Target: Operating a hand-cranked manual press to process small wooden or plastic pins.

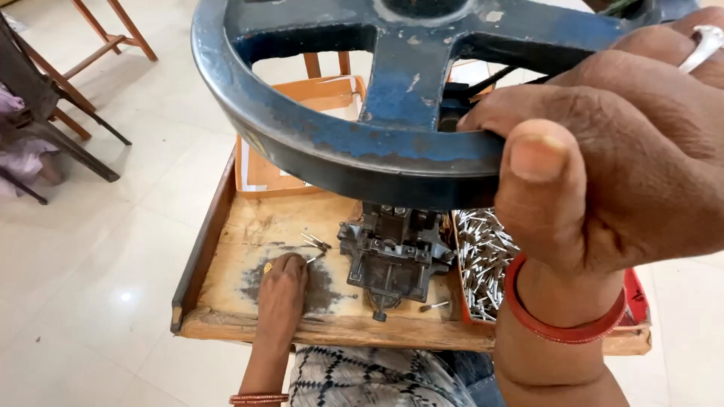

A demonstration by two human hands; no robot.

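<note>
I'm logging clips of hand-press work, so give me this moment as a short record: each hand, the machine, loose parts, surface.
right hand: grips the rim of the blue-grey handwheel, thumb on top
left hand: rests flat on the wooden tray, beside the press base
machine: dark metal press base under the wheel
loose parts: heap of small silvery pins at right; a few more near the left fingers
surface: tray stained dark around the left hand

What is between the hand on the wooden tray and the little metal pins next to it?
Nothing visible. The left hand rests flat on the wooden tray, and the loose metal pins lie just beyond its fingertips, bare wood between. The press base sits off to the side.
</note>
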